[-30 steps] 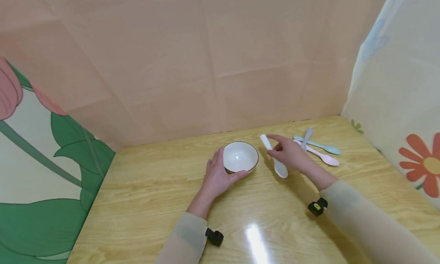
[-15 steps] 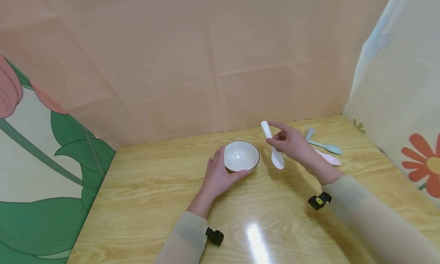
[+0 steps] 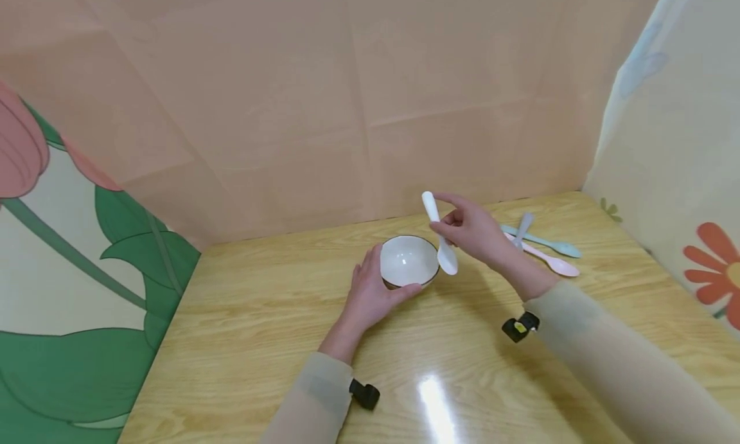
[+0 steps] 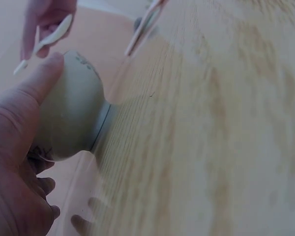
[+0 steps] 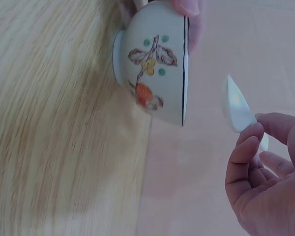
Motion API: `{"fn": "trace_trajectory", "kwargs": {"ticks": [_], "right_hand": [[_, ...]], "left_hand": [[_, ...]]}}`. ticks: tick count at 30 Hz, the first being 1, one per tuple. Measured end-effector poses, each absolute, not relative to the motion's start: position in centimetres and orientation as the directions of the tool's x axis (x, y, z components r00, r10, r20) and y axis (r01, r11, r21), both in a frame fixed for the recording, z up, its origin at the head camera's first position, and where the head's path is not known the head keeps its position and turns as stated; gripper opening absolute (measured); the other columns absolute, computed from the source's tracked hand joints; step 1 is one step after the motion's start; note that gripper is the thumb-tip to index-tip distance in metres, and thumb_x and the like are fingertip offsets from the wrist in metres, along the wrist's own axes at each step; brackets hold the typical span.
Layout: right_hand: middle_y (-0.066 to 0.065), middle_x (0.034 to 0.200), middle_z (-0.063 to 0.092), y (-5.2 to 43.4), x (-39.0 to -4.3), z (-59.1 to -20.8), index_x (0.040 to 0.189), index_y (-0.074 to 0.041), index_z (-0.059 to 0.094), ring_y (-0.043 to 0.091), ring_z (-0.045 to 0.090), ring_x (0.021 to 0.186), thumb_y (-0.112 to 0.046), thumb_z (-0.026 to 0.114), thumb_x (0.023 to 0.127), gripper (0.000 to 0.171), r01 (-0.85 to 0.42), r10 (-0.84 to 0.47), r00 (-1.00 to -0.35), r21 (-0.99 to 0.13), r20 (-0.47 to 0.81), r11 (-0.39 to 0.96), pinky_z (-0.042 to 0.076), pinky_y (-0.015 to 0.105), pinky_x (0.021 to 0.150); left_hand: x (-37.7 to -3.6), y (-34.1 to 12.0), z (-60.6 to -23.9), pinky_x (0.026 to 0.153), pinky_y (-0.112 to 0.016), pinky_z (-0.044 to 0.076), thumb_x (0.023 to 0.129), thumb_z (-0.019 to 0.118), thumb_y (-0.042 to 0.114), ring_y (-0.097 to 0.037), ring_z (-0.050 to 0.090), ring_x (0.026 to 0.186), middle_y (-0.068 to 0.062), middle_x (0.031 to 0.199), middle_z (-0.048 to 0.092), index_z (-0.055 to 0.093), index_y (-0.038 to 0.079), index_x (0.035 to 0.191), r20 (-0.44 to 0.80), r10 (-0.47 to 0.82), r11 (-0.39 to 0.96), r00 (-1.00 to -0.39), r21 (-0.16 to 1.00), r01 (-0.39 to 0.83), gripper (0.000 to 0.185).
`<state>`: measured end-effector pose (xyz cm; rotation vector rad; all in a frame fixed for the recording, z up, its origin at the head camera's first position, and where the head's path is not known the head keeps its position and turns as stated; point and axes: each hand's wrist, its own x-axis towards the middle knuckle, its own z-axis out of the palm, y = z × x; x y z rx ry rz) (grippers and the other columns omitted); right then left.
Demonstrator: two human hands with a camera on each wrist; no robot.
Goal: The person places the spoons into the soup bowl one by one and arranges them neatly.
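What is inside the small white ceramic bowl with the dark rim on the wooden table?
The small white ceramic bowl shows only a bare, glossy white inside; nothing lies in it. The white plastic spoon in the right hand hangs beside its rim, outside. The left hand covers its near outer wall.

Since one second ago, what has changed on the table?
The right hand lifted the white spoon off the table and carried it left, beside the bowl. The left hand still holds the bowl; the other spoons stayed.
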<state>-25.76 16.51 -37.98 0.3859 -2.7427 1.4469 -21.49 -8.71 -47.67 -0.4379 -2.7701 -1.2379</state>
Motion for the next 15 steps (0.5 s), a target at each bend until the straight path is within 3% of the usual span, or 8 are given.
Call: {"fn": "trace_trajectory", "kwargs": {"ticks": [15], "right_hand": [[0.016, 0.095, 0.074, 12.6, -27.2, -39.0, 0.165, -0.009, 0.049, 0.025, 0.068, 0.076, -0.012, 0.077, 0.105, 0.067, -0.306, -0.246, -0.947, -0.809, 0.206, 0.502, 0.053, 0.032, 0.063]], "left_hand": [[-21.4, -9.0, -47.5, 0.13, -0.063, 0.018, 0.086, 0.091, 0.062, -0.027, 0.058, 0.134, -0.008, 0.149, 0.056, 0.034, 0.015, 0.166, 0.206, 0.239, 0.627, -0.949, 0.714, 0.313, 0.109]]}}
